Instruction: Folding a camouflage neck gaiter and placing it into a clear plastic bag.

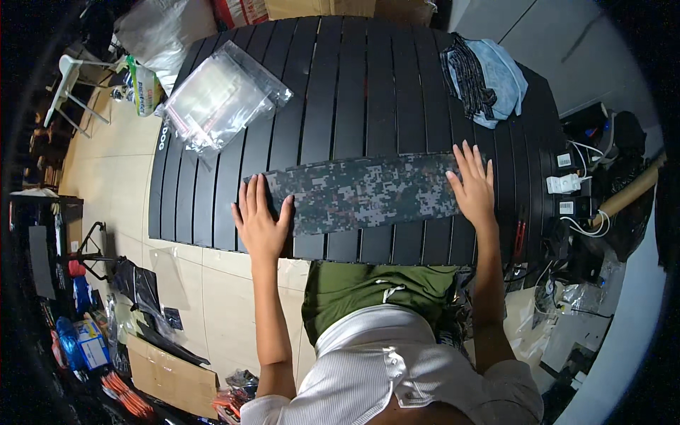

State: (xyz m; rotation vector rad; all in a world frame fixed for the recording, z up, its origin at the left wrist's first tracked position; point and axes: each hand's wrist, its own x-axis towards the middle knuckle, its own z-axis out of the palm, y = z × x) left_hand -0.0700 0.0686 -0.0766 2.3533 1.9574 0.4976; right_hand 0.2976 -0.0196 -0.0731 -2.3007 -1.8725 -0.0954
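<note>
A long flat piece of dark camouflage fabric (368, 195) with a pixel pattern lies across the black slatted table (340, 85), near its front edge. On its left end my left hand (262, 223) rests flat, fingers stretched out and thumb apart. My right hand (473, 188) lies on the right end in the same way, its fingers spread and pointing away from me. Whether the fabric is folded or a single layer I cannot tell. Neither hand grips anything.
Clear plastic bags (219, 95) are stacked at the table's far left. Crumpled light blue cloth (496, 81) with a dark striped piece sits at the far right. White plugs and cables (564, 184) are beside the right edge, near a red-handled tool (520, 237). A cardboard box (173, 372) stands on the floor.
</note>
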